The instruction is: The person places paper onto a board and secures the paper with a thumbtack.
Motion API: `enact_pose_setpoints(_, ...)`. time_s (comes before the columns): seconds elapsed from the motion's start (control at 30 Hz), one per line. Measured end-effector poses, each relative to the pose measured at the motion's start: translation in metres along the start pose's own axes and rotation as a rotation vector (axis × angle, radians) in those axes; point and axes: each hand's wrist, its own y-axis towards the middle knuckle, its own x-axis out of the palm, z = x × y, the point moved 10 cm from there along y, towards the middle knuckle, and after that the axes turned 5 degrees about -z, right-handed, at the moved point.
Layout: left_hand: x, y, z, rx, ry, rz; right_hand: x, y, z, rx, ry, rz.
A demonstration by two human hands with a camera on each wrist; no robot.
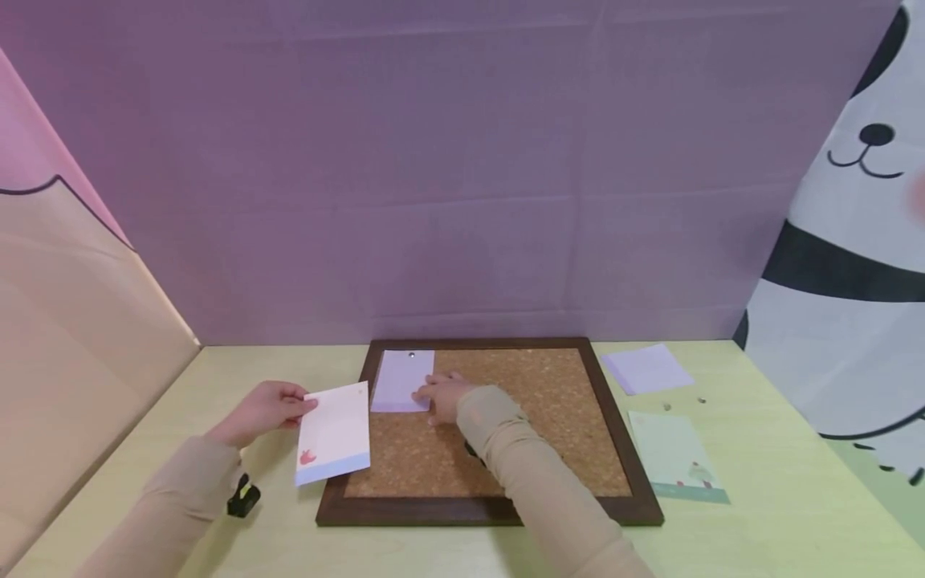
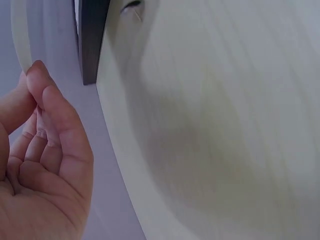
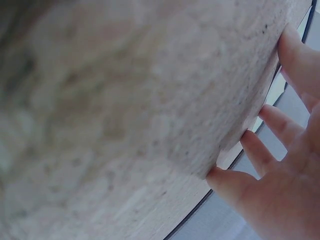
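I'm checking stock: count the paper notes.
4: a purple note on the corkboard, a white one in the left hand, another purple one and a green one right of the corkboard. More may be hidden underneath.

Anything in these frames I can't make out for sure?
- Head view: part of the corkboard is hidden by the right sleeve.
- Head view: the two small shiny pieces on the table are too small to identify.
- Left wrist view: the sheet in the left hand is cut off by the top edge.
- Right wrist view: the cork nearest the camera is blurred.
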Motion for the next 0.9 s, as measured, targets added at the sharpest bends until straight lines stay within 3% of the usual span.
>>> enact_pose_setpoints(0.33, 0.013, 0.004, 0.020, 0.041, 0.034, -0.022, -0.004, -0.009, -0.003, 0.010, 0.042, -0.001)
enact_pose_setpoints(0.9, 0.038, 0.017, 0.042, 0.095, 0.027, -0.071, -0.005, -0.009, -0.005, 0.000, -0.002, 0.004)
